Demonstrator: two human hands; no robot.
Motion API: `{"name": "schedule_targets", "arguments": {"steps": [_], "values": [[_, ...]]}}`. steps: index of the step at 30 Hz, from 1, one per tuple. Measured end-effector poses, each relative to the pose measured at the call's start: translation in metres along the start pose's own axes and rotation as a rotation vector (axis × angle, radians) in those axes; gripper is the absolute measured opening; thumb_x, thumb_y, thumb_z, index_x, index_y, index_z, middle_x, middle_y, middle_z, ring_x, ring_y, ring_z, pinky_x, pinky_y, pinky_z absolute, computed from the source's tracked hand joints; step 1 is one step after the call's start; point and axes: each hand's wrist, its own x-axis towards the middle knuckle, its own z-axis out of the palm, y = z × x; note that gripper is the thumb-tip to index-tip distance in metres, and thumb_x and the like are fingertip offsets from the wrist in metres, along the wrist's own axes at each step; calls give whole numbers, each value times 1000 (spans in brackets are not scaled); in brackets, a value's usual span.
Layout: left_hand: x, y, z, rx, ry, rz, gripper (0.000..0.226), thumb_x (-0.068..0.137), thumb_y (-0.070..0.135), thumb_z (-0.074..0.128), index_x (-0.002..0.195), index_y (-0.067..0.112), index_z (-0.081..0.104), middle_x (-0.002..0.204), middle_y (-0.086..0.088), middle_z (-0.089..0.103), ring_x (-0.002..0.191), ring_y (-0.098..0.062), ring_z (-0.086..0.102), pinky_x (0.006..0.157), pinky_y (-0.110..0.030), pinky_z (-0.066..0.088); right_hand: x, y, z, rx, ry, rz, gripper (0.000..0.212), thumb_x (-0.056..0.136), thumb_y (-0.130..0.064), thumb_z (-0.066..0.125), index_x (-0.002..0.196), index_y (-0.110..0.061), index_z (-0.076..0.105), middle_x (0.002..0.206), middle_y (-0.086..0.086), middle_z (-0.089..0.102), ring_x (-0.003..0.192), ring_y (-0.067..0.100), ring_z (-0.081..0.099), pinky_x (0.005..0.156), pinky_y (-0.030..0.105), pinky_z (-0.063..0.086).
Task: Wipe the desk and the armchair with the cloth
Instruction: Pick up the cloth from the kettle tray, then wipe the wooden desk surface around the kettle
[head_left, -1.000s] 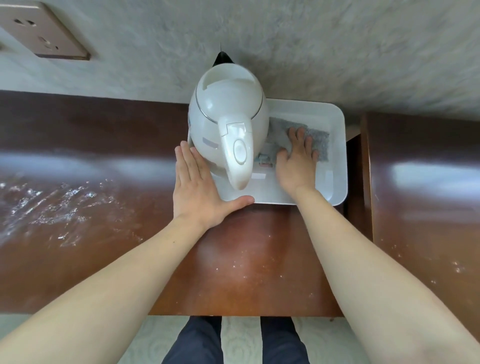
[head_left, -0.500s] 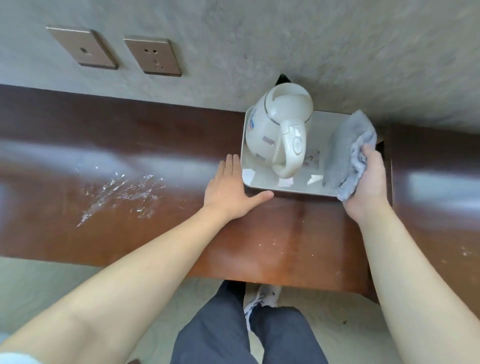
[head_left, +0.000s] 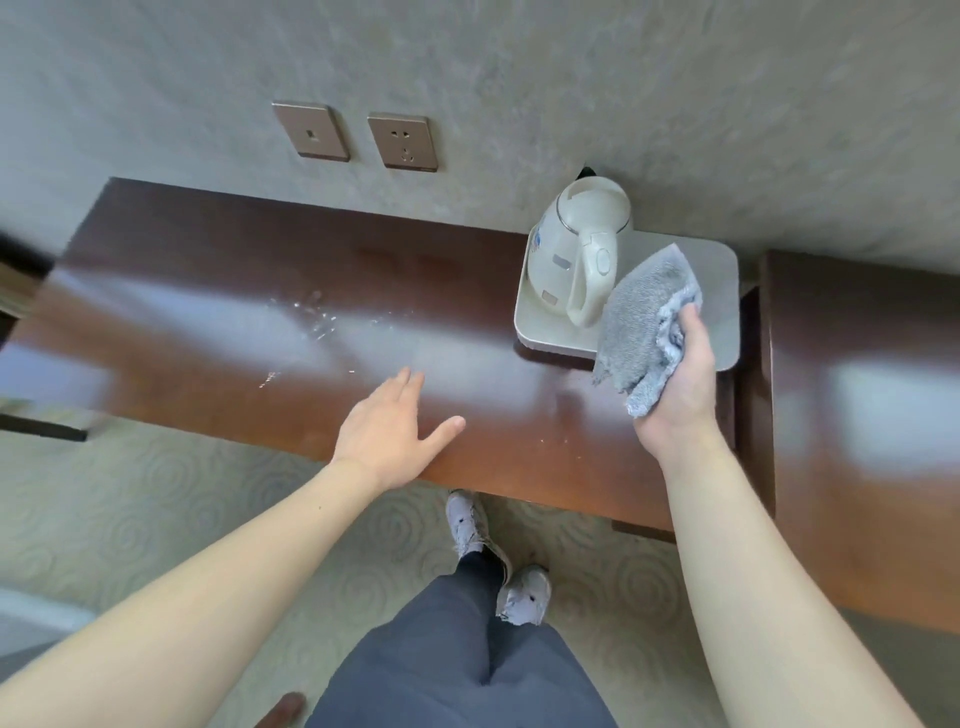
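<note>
Bunched in the right hand (head_left: 678, 387), the cloth (head_left: 644, 325) is held beside the kettle (head_left: 579, 249), ready for wiping; the left hand (head_left: 392, 434), fingers spread, is steadied over the desk (head_left: 208, 291).

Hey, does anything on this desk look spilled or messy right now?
Yes. Whitish splatter marks streak the desk left of the kettle tray, with smaller specks near the front edge. The right hand holds the cloth above the desk.

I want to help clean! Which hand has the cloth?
The right hand grips the cloth. The left hand is open, holding nothing.
</note>
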Motion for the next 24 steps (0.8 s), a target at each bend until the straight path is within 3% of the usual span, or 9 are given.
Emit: {"name": "schedule_targets", "arguments": {"steps": [6, 14, 19, 24], "values": [[-32, -35, -5, 14, 1, -45, 101, 84, 83, 21, 159, 16, 20, 166, -5, 17, 152, -20, 19, 119, -40, 25, -29, 27, 20, -40, -28, 54, 37, 104, -44, 39, 119, -23, 65, 102, -4, 76, 91, 12, 71, 69, 23, 55], [-29, -137, -8, -24, -3, -83, 101, 83, 84, 19, 160, 18, 15, 167, -5, 11, 153, -20, 13, 120, -40, 22, -35, 102, 82, -136, 0, 112, 35, 102, -46, 42, 116, -25, 66, 101, -3, 76, 88, 12, 71, 73, 29, 52], [-4, -242, 5, -38, -62, -91, 97, 87, 79, 21, 160, 17, 15, 168, -5, 7, 154, -19, 9, 121, -39, 19, -24, 184, 120, -195, 164, 147, 37, 99, -51, 48, 106, -23, 71, 97, -2, 77, 81, 15, 70, 70, 31, 49], [48, -334, 10, -19, 4, -62, 93, 89, 79, 12, 160, 20, 15, 168, -6, 5, 154, -20, -2, 123, -42, 16, 3, 257, 144, -326, 399, 117, 40, 98, -58, 45, 93, -26, 69, 80, -10, 77, 70, 12, 69, 63, 29, 52]]}}
